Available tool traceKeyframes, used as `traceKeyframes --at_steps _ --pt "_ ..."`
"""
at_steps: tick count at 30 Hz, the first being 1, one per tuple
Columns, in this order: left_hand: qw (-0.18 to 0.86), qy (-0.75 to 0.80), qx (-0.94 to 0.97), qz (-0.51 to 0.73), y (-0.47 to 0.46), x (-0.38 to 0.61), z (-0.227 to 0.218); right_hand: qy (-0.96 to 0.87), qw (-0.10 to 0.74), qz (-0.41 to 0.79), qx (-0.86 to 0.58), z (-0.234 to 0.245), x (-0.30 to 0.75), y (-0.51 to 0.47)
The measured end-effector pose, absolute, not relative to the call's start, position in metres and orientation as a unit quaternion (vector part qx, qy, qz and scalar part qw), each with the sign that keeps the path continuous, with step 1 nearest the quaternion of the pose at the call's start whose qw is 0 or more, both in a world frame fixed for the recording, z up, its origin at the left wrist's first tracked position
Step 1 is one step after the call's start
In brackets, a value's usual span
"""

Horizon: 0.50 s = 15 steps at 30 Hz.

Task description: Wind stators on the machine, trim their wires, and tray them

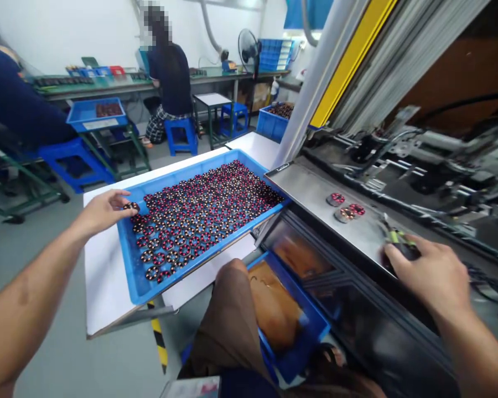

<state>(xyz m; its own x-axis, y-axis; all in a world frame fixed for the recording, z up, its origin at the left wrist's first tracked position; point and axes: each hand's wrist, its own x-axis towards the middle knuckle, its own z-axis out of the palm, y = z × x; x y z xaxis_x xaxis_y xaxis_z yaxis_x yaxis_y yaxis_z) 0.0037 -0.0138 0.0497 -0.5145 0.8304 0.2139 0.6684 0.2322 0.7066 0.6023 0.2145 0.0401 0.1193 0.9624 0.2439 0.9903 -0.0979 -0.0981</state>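
Observation:
My left hand (105, 209) reaches to the near left corner of a blue tray (129, 251) and pinches one small round wound coil part (131, 207). The tray holds several rows of such red-and-copper coil parts (199, 210). My right hand (429, 273) rests on the machine's steel shelf (311, 190), fingers closed over a dark tool with a green-yellow handle (398, 239). Three coil parts (346, 207) lie loose on that shelf, left of the right hand.
The tray sits on a white table (103, 276). A second blue bin (294, 331) sits below by my knee (232, 309). The machine (419, 155) fills the right. A seated person (170, 83) works at a far bench; another sleeve (12, 105) shows at left.

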Motion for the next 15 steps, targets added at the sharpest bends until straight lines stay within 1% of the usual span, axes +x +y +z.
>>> traceKeyframes --at_steps 5,8,11,15 --pt "0.065 0.814 0.499 0.288 0.017 -0.019 0.029 -0.672 0.117 -0.076 -0.727 0.036 0.605 0.213" --pt "0.066 0.833 0.497 0.232 0.033 -0.028 0.015 -0.679 0.123 -0.087 -0.718 0.035 0.606 0.213" --pt "0.098 0.861 0.472 0.162 0.049 -0.043 0.003 -0.680 0.122 -0.098 -0.716 0.033 0.608 0.214" --pt "0.169 0.881 0.434 0.084 0.063 -0.063 -0.006 -0.680 0.127 -0.100 -0.715 0.030 0.612 0.215"
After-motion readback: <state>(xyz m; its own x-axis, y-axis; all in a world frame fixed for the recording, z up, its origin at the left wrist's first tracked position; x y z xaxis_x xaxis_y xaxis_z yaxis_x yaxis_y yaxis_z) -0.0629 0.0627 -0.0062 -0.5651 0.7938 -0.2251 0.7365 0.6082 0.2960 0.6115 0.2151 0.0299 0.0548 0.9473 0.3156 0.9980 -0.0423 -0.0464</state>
